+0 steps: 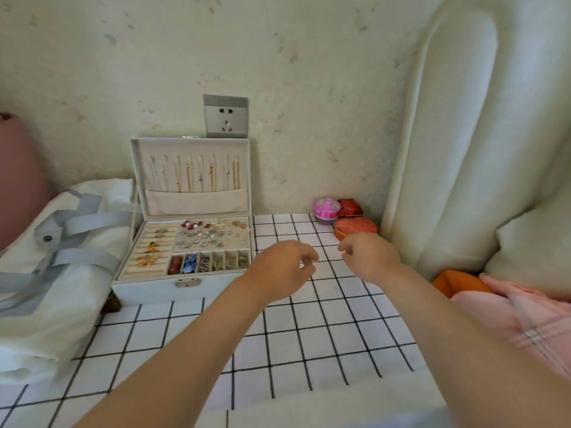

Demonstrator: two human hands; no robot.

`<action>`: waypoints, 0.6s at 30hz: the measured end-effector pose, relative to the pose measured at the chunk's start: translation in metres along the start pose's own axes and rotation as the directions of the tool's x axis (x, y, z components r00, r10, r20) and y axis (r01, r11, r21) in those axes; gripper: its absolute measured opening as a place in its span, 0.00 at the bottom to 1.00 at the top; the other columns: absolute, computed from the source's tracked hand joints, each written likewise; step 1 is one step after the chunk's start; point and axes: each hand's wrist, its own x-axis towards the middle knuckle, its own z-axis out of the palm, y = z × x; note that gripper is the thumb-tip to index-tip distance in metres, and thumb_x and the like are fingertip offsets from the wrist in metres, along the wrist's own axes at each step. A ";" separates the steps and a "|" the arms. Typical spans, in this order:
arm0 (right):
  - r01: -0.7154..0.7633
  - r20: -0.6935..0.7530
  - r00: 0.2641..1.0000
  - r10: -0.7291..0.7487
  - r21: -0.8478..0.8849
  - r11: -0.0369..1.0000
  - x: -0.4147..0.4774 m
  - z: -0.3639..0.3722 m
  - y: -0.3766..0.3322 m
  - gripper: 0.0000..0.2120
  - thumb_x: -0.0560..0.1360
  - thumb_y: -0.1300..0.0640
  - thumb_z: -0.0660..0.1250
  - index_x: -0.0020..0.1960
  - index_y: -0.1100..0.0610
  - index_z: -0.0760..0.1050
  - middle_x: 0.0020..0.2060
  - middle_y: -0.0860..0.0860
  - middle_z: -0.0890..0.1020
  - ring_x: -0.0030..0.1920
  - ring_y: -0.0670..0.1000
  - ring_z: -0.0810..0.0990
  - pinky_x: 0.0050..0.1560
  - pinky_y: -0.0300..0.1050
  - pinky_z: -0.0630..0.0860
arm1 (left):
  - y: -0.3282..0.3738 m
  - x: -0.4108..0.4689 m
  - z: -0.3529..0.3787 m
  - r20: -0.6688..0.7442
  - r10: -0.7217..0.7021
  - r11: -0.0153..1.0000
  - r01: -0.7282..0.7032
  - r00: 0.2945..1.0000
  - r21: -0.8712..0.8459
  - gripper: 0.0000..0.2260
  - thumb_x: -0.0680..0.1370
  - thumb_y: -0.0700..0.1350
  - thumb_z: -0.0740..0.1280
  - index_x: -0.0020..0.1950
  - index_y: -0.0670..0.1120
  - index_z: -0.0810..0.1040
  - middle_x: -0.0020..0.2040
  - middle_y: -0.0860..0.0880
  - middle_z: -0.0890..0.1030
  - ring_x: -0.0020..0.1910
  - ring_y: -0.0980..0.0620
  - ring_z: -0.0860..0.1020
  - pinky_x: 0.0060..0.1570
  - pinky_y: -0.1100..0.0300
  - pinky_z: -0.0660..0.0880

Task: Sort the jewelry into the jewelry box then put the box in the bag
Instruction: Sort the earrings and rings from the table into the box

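- Two hands are hovering over the one checked cloth [309, 350]. The left hand [282, 270] and right hand [369, 256] are near each other but apart.
- Both hands' fingers are curling inward with thumb and forefinger close. Whether they are pinching something fine is impossible to tell.
- If a thin piece is sitting in those fingertips, it is probably risking a slip onto the cloth, where a pale chain would be hard to find.
- One jewelry box [154, 287] is standing open just left of the left hand, already holding many pieces.
- Six small bins are running along its front row, with ring rolls to their left and an earring panel behind.
- Swinging the left forearm toward the box is likely risking a bump that mixes the sorted bins.
- One white bag [46, 304] with grey straps is lying beside the box, touching or nearly touching it.
- Bagging the box unlatched is probably inviting a spill.
- Three small cases are sitting well behind the right hand: a pink ball [327, 207], a red pouch [350, 206] and an orange pouch [355, 226].
- Several chains are hanging in the upright lid [136, 180]; an exact count is not possible.
- One wall socket [226, 116] is showing above the lid.
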 end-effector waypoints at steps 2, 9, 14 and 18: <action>-0.041 0.011 0.999 0.041 -0.008 0.999 -0.002 0.005 0.020 0.13 0.78 0.52 0.66 0.61 0.45 0.80 0.58 0.47 0.82 0.59 0.52 0.79 0.58 0.45 0.76 | 0.004 0.008 0.018 0.099 -0.031 0.999 0.027 0.995 0.045 0.12 0.79 0.50 0.66 0.63 0.54 0.79 0.55 0.57 0.81 0.47 0.58 0.75 0.57 0.57 0.75; -0.123 0.022 0.992 0.121 0.180 0.976 -0.001 0.020 0.055 0.16 0.77 0.52 0.69 0.64 0.51 0.80 0.58 0.51 0.83 0.58 0.53 0.80 0.58 0.46 0.76 | 0.009 0.020 0.052 0.163 -0.065 0.997 0.056 0.985 0.059 0.16 0.77 0.53 0.70 0.63 0.52 0.79 0.55 0.54 0.80 0.56 0.54 0.76 0.58 0.55 0.74; -0.122 -0.002 0.992 0.127 0.281 0.952 0.006 0.026 0.059 0.15 0.77 0.49 0.71 0.62 0.50 0.81 0.55 0.50 0.84 0.55 0.51 0.81 0.55 0.43 0.76 | 0.015 0.024 0.063 0.082 -0.069 0.996 0.064 0.994 0.065 0.09 0.74 0.55 0.72 0.54 0.57 0.83 0.46 0.59 0.77 0.48 0.58 0.75 0.50 0.59 0.74; -0.091 -0.038 0.993 0.108 0.299 0.950 0.010 0.029 0.054 0.10 0.76 0.49 0.71 0.57 0.47 0.84 0.52 0.46 0.85 0.51 0.49 0.82 0.50 0.42 0.77 | 0.017 0.025 0.068 0.036 -0.086 0.996 0.087 0.996 -0.010 0.05 0.74 0.52 0.72 0.48 0.56 0.85 0.43 0.60 0.78 0.46 0.59 0.76 0.47 0.60 0.75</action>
